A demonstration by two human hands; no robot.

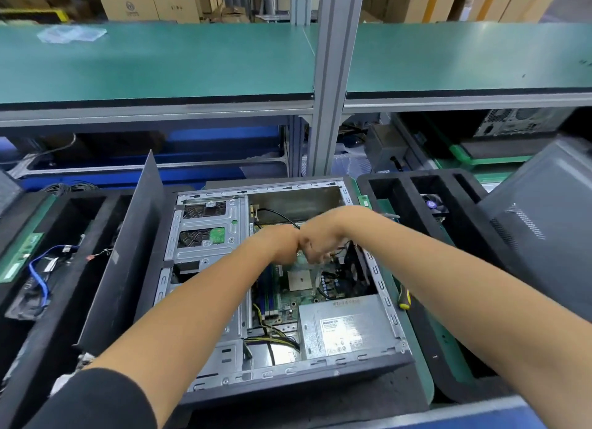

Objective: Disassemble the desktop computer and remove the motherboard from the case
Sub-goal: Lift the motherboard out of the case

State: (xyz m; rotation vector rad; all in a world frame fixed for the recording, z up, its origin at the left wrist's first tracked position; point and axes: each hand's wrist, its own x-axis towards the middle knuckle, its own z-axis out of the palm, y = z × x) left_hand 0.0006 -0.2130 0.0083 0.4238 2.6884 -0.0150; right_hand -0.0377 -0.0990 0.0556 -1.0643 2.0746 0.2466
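The open desktop case (389, 303) lies on its side in front of me. Inside it sits the green motherboard (290, 297) with a bare CPU socket (299, 281). A silver power supply (342, 327) fills the near right corner, and the metal drive cage (208, 230) stands at the far left. Both hands reach deep into the case and meet over the board's far part. My left hand (282, 246) and my right hand (320, 241) are curled, knuckles touching. Their fingers are blurred and point down, so what they grip is hidden.
A black side panel (128, 252) leans upright left of the case. Black foam trays hold removed parts: cables and a RAM stick (19, 258) at left, a fan (435, 204) at right. A yellow-handled screwdriver (404, 297) lies right of the case. Another grey case (544, 223) stands at far right.
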